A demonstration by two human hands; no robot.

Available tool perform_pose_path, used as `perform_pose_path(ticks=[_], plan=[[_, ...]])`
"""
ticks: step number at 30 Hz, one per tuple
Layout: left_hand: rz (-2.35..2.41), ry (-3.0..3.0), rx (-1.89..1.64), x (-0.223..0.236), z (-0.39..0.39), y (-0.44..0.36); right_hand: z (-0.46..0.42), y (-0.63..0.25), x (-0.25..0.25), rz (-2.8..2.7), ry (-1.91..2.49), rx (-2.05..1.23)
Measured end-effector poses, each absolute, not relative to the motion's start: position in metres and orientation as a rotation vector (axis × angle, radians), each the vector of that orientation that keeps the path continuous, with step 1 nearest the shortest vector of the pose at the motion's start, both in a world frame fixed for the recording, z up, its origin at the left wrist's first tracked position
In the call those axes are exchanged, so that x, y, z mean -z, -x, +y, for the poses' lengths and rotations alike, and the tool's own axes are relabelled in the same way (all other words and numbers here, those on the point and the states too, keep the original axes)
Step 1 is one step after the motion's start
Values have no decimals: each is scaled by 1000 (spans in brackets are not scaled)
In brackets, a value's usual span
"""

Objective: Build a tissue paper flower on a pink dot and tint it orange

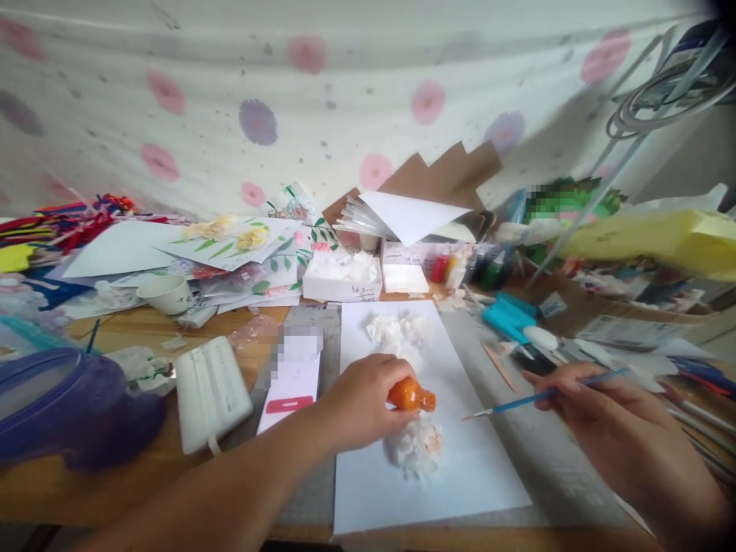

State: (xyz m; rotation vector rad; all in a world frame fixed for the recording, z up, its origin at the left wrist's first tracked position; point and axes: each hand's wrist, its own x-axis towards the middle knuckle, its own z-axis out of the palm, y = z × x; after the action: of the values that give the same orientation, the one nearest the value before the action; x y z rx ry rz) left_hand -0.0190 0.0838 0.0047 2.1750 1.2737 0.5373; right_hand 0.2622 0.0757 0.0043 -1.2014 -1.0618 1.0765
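My left hand [373, 402] is closed around a small orange paint bottle [409, 395], tilted with its neck pointing right, over a white sheet of paper [373, 498]. Just below the bottle on the sheet lies a crumpled white paper flower [417, 452] with orange tints near its middle. More white crumpled flowers [396, 333] rest on the upper part of the sheet, partly hidden by my left hand. My right hand [609, 422] pinches a thin blue paintbrush [520, 402], its tip pointing left toward the bottle, apart from it and above the sheet's right edge.
A phone [293, 376] and a white power bank [212, 395] lie left of the sheet, beside a purple container [74, 406]. Behind stand a white box of crumpled paper [342, 287], a cup [164, 294] and paint bottles [454, 268]. Tools and a turquoise object [509, 314] clutter the right.
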Motion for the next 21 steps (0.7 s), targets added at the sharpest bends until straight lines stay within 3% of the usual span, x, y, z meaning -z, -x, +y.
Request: perform_pose_path(ticks=[21], plan=[[1294,-2100,-616,-5,81,20,76,-258,-7,-1057,1188,-1147]])
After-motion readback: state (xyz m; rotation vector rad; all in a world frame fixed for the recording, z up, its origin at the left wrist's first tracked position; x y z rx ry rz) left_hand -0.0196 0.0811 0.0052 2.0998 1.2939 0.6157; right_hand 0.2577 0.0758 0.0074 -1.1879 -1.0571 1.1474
